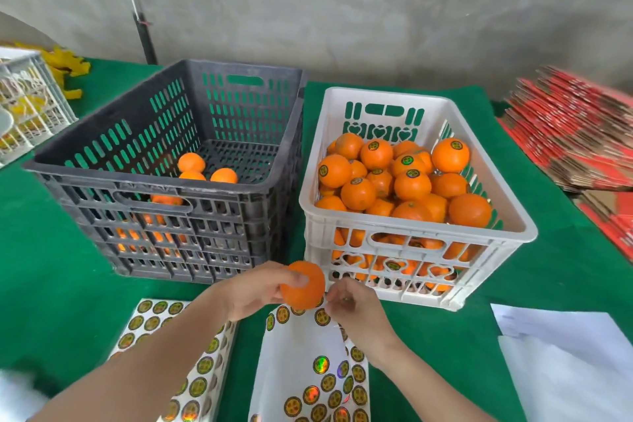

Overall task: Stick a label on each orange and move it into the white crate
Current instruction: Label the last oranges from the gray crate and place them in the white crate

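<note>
My left hand point(255, 291) grips an orange point(305, 288) in front of the two crates, just above the label sheets. My right hand point(352, 301) sits right beside the orange with its fingertips pinched together; a label between them is too small to make out. The white crate point(419, 233) on the right is heaped with oranges point(411, 185), many bearing round labels. The dark grey crate point(164, 188) on the left holds a few unlabelled oranges point(191, 163). A sheet of round labels point(308, 367) lies under my hands, another sheet point(154, 322) to its left.
The green table cover point(51, 267) lies under everything. White paper sheets point(565, 353) lie at the near right. A stack of red flat cartons point(575, 134) sits at the far right. Another white basket point(27, 106) stands at the far left.
</note>
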Motion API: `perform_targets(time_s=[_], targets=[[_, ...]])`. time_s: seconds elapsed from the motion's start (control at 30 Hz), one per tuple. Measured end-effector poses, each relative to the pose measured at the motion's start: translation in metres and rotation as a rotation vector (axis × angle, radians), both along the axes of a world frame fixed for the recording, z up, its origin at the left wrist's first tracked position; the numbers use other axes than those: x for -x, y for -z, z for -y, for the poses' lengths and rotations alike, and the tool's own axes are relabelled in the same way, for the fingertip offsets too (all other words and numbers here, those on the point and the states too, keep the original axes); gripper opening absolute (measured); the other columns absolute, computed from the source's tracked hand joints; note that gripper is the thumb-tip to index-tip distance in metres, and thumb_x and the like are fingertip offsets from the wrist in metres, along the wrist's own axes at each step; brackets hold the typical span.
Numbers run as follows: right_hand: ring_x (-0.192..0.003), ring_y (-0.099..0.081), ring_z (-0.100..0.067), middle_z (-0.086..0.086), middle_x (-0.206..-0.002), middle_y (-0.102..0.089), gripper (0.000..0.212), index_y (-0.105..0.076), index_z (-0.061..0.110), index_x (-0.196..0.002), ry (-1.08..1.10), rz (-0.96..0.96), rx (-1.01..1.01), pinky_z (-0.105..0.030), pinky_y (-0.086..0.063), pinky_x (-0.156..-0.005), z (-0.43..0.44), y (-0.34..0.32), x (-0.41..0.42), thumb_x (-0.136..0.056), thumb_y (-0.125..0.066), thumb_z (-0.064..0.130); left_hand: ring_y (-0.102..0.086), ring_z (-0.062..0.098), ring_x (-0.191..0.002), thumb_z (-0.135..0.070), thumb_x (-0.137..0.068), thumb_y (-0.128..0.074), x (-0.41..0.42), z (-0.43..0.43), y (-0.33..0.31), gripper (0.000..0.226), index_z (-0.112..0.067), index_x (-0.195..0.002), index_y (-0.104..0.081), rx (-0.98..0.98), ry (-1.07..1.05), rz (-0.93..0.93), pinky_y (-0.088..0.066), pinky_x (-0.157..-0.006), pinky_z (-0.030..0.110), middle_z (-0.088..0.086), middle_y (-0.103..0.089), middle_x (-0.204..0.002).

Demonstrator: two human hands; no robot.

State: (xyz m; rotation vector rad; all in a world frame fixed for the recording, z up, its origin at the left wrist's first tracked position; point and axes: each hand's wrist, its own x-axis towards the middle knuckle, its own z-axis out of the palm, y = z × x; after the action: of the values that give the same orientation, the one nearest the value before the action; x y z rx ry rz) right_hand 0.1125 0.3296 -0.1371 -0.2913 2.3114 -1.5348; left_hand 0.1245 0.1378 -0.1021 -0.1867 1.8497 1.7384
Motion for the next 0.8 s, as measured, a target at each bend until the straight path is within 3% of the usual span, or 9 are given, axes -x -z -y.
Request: perform_targets(time_s=[0.1, 0.27, 0.37, 0.43, 0.47, 0.63, 0.7, 0.8], targets=[[-0.057, -0.048, 0.004, 0.011, -0.063, -0.052, 0.026, -0.057, 0.022, -0.069, 0.079, -0.029, -0.027, -0.008, -0.040, -0.058, -0.001, 0.001, -0.002, -0.085, -0.060, 0.002, -0.066, 0.014, -0.101, -0.062, -0.031, -0.086, 0.002, -0.002, 0.003, 0.100, -0.019, -0.116, -0.057, -0.080, 0.045, 0.011, -0.050, -0.085, 0.023, -0.003, -0.071, -0.110], [-0.058, -0.050, 0.002, 0.009, -0.063, -0.056, 0.027, -0.059, 0.019, -0.067, 0.156, 0.002, 0.015, -0.009, -0.042, -0.060, -0.005, 0.000, -0.004, -0.085, -0.057, -0.002, -0.066, 0.018, -0.103, -0.058, -0.036, -0.088, 0.006, 0.000, 0.006, 0.100, -0.013, -0.120, -0.057, -0.191, 0.033, 0.005, -0.049, -0.087, 0.026, 0.004, -0.070, -0.113], [-0.060, -0.050, 0.002, 0.010, -0.064, -0.056, 0.027, -0.059, 0.018, -0.068, 0.157, 0.020, 0.051, -0.009, -0.041, -0.061, -0.005, -0.001, -0.006, -0.085, -0.057, -0.003, -0.064, 0.015, -0.105, -0.055, -0.045, -0.083, 0.008, -0.007, 0.004, 0.080, -0.016, -0.113, -0.065, -0.108, 0.149, -0.011, -0.045, -0.094, 0.027, 0.000, -0.070, -0.113], [-0.060, -0.051, 0.002, 0.010, -0.065, -0.057, 0.025, -0.061, 0.019, -0.070, 0.132, 0.016, 0.063, -0.008, -0.041, -0.061, -0.005, -0.003, -0.007, -0.084, -0.059, -0.001, -0.065, 0.015, -0.103, -0.050, -0.052, -0.078, 0.009, -0.012, 0.003, 0.063, -0.017, -0.105, -0.069, -0.098, 0.137, -0.022, -0.047, -0.088, 0.024, 0.000, -0.072, -0.110], [-0.060, -0.053, 0.004, 0.011, -0.065, -0.058, 0.022, -0.064, 0.019, -0.073, 0.118, 0.004, 0.063, -0.007, -0.041, -0.061, -0.005, -0.004, -0.008, -0.084, -0.060, 0.000, -0.066, 0.016, -0.102, -0.050, -0.050, -0.080, 0.010, -0.012, 0.004, 0.065, -0.017, -0.105, -0.069, -0.122, 0.105, -0.012, -0.050, -0.084, 0.023, 0.002, -0.072, -0.109], [-0.064, -0.053, 0.009, 0.010, -0.074, -0.063, 0.014, -0.074, 0.010, -0.093, 0.057, -0.201, -0.024, -0.007, -0.041, -0.064, -0.009, -0.002, -0.014, -0.083, -0.066, 0.003, -0.070, 0.021, -0.091, -0.052, -0.036, -0.091, 0.014, -0.011, 0.004, 0.098, -0.017, -0.120, -0.056, -0.313, 0.001, 0.108, -0.055, -0.070, 0.028, 0.008, -0.072, -0.107], [-0.065, -0.053, 0.003, 0.003, -0.077, -0.065, 0.011, -0.074, 0.010, -0.090, 0.034, -0.354, -0.108, -0.011, -0.044, -0.064, -0.010, 0.000, -0.017, -0.083, -0.067, 0.005, -0.071, 0.020, -0.086, -0.051, -0.034, -0.092, 0.014, -0.013, 0.005, 0.101, -0.018, -0.121, -0.054, -0.346, -0.029, 0.142, -0.056, -0.068, 0.030, 0.009, -0.073, -0.103], [-0.067, -0.058, -0.012, -0.004, -0.076, -0.067, 0.007, -0.073, 0.007, -0.082, 0.032, -0.536, -0.153, -0.024, -0.050, -0.064, -0.010, 0.004, -0.022, -0.080, -0.068, 0.003, -0.069, 0.020, -0.090, -0.055, -0.032, -0.089, 0.014, -0.015, 0.006, 0.100, -0.023, -0.120, -0.055, -0.310, -0.032, 0.165, -0.054, -0.077, 0.031, 0.007, -0.073, -0.104]])
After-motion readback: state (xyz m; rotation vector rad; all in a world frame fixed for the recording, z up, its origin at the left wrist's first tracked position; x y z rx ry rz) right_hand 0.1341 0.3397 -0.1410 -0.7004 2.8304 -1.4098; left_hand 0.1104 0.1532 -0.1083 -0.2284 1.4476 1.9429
